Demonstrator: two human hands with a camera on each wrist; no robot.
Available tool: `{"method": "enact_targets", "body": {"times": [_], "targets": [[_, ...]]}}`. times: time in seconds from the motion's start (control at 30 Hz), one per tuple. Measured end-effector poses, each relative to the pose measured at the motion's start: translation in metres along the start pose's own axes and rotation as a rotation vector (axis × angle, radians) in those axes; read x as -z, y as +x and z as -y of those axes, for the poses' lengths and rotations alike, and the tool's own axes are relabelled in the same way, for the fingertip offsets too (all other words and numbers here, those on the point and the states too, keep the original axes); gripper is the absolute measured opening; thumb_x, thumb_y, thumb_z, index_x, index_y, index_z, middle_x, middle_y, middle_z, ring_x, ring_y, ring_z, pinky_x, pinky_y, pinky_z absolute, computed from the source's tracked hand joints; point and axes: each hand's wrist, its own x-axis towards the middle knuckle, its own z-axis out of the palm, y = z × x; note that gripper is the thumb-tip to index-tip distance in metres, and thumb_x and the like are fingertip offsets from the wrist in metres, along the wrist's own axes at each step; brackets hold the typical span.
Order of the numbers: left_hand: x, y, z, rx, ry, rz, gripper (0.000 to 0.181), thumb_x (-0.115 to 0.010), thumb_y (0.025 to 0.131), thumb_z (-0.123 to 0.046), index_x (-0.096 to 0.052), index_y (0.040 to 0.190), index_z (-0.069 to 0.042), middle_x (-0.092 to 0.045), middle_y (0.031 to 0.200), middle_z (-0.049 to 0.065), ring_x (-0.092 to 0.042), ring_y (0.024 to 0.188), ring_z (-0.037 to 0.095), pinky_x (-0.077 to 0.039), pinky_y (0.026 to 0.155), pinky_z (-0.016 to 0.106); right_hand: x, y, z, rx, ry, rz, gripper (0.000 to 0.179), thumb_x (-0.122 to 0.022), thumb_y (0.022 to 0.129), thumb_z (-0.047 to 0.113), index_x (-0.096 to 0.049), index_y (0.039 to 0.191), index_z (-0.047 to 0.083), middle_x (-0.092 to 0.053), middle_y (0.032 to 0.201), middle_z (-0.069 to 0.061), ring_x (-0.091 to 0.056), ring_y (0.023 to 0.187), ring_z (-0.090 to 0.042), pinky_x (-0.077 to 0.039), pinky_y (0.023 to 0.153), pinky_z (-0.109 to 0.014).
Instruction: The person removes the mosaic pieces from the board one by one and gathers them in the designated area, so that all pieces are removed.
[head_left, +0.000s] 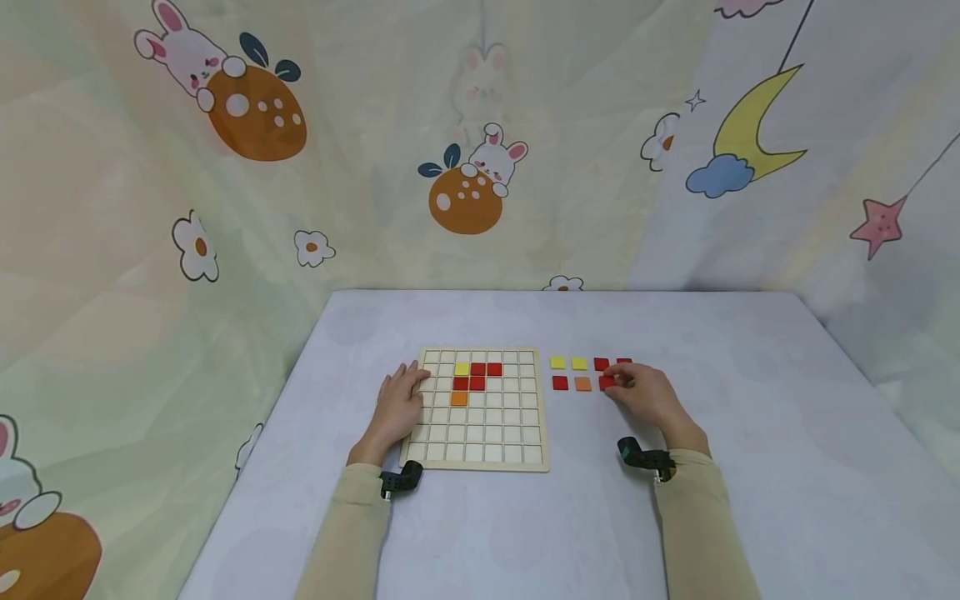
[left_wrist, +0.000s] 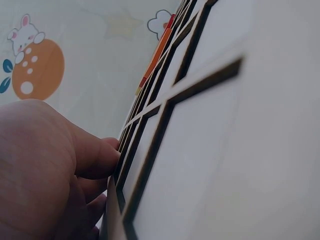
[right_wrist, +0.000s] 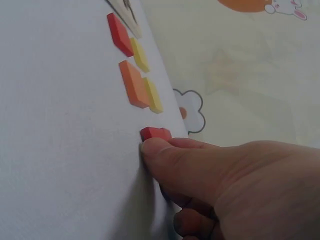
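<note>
Head view: left hand touches the left edge of the gridded board, on which six coloured tiles sit in cells. Right hand, narrowed to a pinch, holds a red tile among loose tiles right of the board. Left wrist view: hand at board's edge — gripping or merely resting, cannot tell. Right wrist view: pinch on the red tile confirmed. Step judged in hand: picking up — next move calls for a lift clear of neighbours.
</note>
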Motion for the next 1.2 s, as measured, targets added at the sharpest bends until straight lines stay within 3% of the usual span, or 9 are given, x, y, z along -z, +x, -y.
{"method": "enact_targets", "body": {"times": [0.5, 0.83, 1.2], "targets": [[-0.0014, -0.0007, 0.0001, 0.015, -0.004, 0.002, 0.041, -0.046, 0.095, -0.003, -0.056, 0.135, -0.005, -0.031, 0.157, 0.014, -0.014, 0.149, 0.032, -0.001, 0.122, 0.046, -0.0031, -0.0007, 0.0006, 0.001, -0.041, 0.008, 0.034, -0.069, 0.091, 0.014, -0.064, 0.123, 0.007, -0.057, 0.096, -0.011, -0.049, 0.094, -0.029, -0.047, 0.075, -0.035], [-0.0002, -0.0013, 0.001, -0.004, -0.003, 0.008, 0.041, -0.045, 0.096, -0.003, -0.055, 0.136, -0.004, -0.031, 0.157, 0.015, -0.015, 0.149, 0.032, -0.002, 0.122, 0.047, -0.0013, -0.0019, -0.0007, 0.01, -0.012, 0.004, 0.035, -0.071, 0.09, 0.016, -0.064, 0.122, 0.006, -0.057, 0.093, -0.009, -0.051, 0.091, -0.028, -0.047, 0.072, -0.033], [0.0001, -0.0011, 0.0, -0.008, 0.004, 0.002, 0.04, -0.045, 0.096, -0.003, -0.056, 0.135, -0.004, -0.031, 0.157, 0.015, -0.015, 0.149, 0.033, -0.002, 0.122, 0.048, 0.0043, -0.003, 0.0002, 0.033, 0.044, -0.067, 0.037, -0.065, 0.093, 0.018, -0.06, 0.128, 0.007, -0.064, 0.112, -0.014, -0.058, 0.099, -0.03, -0.053, 0.079, -0.039]]}}
